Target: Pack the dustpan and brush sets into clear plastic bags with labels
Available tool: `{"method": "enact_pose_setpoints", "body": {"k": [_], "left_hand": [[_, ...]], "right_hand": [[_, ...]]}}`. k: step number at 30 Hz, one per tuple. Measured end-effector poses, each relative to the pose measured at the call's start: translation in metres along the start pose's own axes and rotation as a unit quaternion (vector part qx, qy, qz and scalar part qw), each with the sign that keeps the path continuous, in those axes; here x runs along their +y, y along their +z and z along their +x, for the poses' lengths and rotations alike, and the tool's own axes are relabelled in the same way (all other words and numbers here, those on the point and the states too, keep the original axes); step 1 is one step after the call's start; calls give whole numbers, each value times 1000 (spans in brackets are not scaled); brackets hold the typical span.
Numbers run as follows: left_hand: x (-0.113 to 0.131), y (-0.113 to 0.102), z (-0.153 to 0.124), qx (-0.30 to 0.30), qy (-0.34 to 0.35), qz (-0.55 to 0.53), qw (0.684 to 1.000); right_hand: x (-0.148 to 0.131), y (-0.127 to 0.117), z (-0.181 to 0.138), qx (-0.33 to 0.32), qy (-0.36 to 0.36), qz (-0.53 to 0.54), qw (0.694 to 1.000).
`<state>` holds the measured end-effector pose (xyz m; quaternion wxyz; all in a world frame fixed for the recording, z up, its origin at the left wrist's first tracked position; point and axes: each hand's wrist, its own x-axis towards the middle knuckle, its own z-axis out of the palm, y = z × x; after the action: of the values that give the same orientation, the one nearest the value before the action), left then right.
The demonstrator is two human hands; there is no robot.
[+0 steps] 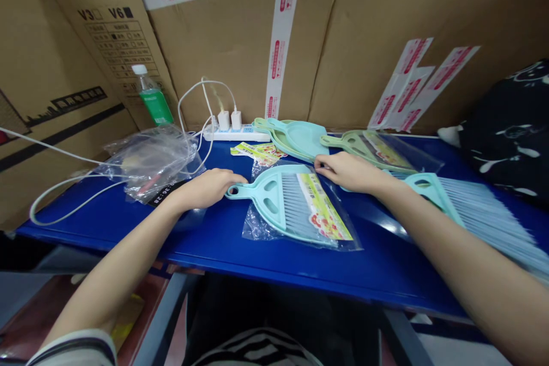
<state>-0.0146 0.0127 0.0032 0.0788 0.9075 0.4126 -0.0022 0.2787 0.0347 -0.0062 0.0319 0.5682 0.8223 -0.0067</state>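
Observation:
A light blue dustpan and brush set (270, 200) lies flat on the blue table, with a yellow-green printed card (323, 206) over the bristles. A clear plastic bag (349, 240) surrounds most of it, while the handle sticks out to the left. My left hand (210, 187) is closed on that handle, thumb and fingers at its loop. At the bag's far right edge, my right hand (343, 170) has its fingers curled together in a pinch, apparently on the plastic; the fingertips are partly hidden.
Behind are blue and green dustpans (304, 136), a bagged green set (373, 148) and loose cards (259, 152). Blue brushes (489, 211) lie under my right forearm. Left are crumpled plastic bags (154, 154), white cables, a bottle (153, 100) and a power strip (240, 135). Cardboard walls (231, 40) enclose the back.

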Motion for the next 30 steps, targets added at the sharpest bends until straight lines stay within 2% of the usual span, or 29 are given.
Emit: {"method": "enact_pose_setpoints", "body": {"k": [10,30], "left_hand": [[-1,1,0,-27,-16,3,1000],[-4,3,-1,-17,14,2,1000]], "right_hand": [[-2,-1,-1,-18,8,-7,1000],[-2,-1,-1,-32,0,-5,999]]}}
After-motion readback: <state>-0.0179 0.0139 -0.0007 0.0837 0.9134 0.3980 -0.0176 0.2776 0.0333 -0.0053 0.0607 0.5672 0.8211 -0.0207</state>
